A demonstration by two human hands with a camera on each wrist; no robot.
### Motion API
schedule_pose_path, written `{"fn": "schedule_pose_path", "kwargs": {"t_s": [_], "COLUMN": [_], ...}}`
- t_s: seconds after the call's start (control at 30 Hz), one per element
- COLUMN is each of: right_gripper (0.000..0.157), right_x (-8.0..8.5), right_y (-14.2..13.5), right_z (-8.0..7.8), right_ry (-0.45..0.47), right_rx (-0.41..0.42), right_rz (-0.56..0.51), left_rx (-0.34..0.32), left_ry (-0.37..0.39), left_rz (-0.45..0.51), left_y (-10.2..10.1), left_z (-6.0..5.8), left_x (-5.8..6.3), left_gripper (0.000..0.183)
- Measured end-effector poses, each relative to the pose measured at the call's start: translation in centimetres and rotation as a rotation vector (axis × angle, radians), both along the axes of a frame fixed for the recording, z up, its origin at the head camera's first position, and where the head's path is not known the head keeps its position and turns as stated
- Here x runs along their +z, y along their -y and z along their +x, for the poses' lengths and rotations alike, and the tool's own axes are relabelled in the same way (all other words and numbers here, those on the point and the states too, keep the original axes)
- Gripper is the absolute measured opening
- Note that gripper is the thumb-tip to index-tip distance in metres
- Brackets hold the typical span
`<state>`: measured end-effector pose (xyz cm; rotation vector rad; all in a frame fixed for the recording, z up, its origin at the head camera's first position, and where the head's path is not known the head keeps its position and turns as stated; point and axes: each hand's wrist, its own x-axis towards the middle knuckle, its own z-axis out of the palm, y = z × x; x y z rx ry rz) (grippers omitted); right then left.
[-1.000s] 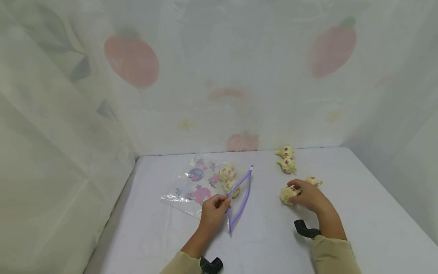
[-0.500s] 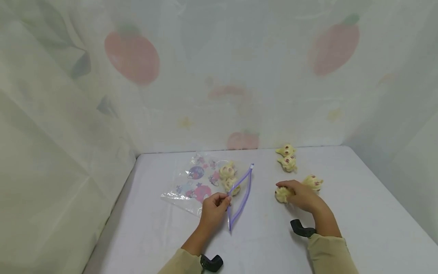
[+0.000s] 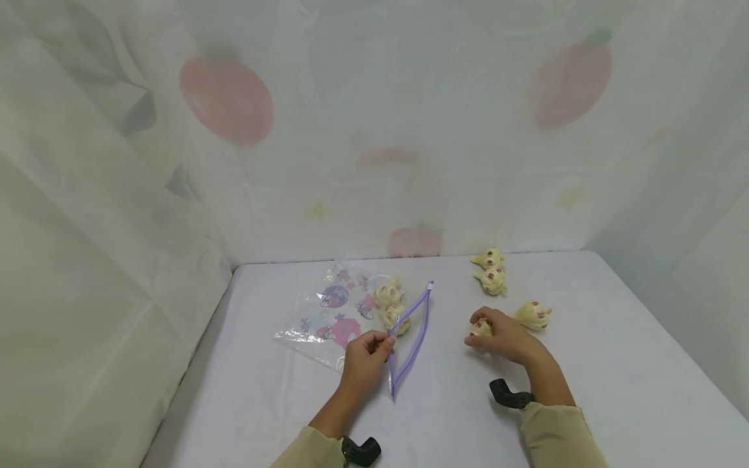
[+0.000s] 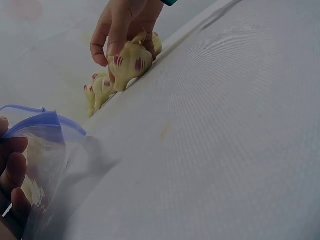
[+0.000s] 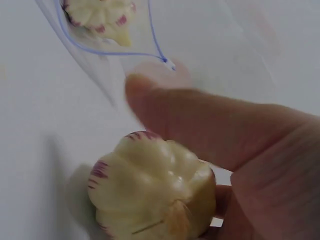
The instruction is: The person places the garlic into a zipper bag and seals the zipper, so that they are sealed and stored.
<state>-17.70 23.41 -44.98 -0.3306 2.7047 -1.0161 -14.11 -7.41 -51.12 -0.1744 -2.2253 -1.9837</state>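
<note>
My left hand [image 3: 364, 361] pinches the purple zip edge of a clear zip bag [image 3: 318, 341] printed with pink and purple pictures. The bag lies flat with its mouth parted towards the right. Two garlic bulbs [image 3: 389, 296] show through the plastic near the mouth. To the right of the bag, my right hand [image 3: 509, 337] holds another cream garlic bulb [image 5: 145, 190] with purple streaks, thumb on one side and fingers on the other. Much of that bulb is covered by the hand in the head view; in the left wrist view it sits low by the tabletop.
Two garlic bulbs [image 3: 491, 279] lie together near the table's back edge. Another garlic bulb [image 3: 534, 314] rests just behind the right wrist. A white table [image 3: 445, 422] spreads beneath, with fabric curtains [image 3: 316, 130] printed with strawberries behind and at the sides.
My right hand has moved left towards the bag with its garlic bulb, leaving the bulb behind it more exposed. The left hand and the bag have stayed in place.
</note>
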Motion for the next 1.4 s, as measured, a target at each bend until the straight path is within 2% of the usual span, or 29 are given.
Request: {"fn": "schedule_pose_path", "kwargs": {"t_s": [0.17,0.37,0.43,0.53,0.7,0.83,0.97,1.07,1.23,1.4], "right_gripper": [0.040,0.041,0.044,0.046,0.044,0.040,0.033,0.035,0.051,0.069], "right_x": [-0.3,-0.7,-0.8,-1.0,-1.1,-1.1,-1.1,-0.9,-0.6,-0.5], "right_y": [1.0,1.6,1.7,1.9,2.0,1.9,1.9,1.9,1.6,0.8], "right_z": [-0.2,-0.3,-0.3,-0.5,-0.6,-0.4,-0.3,-0.2,-0.1,-0.1], "right_ry": [0.027,-0.009,-0.004,0.013,0.012,-0.016,-0.023,-0.021,-0.021,0.015], "right_rx": [-0.006,0.003,-0.011,-0.036,-0.043,-0.022,-0.016,-0.020,-0.028,-0.077], "right_rz": [-0.052,-0.056,-0.068,-0.081,-0.065,-0.077,-0.083,-0.081,-0.069,-0.037], "left_rx": [0.009,0.012,0.011,0.006,0.021,0.009,0.001,0.004,0.018,0.024], "left_ry": [0.024,0.039,0.027,0.026,0.043,0.022,0.006,0.007,0.023,0.055], "left_rz": [0.007,-0.007,-0.004,-0.006,-0.004,0.004,-0.002,-0.004,0.009,0.007], "left_y": [-0.1,-0.4,-0.4,-0.3,-0.2,-0.1,0.0,0.0,0.0,-0.3], "left_z": [-0.1,1.2,1.4,1.1,0.2,0.0,0.0,0.0,0.0,0.1], "left_x": [0.0,3.0,3.4,2.8,0.6,0.0,-0.1,-0.1,0.1,0.6], "left_gripper": [0.010,0.010,0.010,0.010,0.011,0.014,0.014,0.011,0.010,0.009]}}
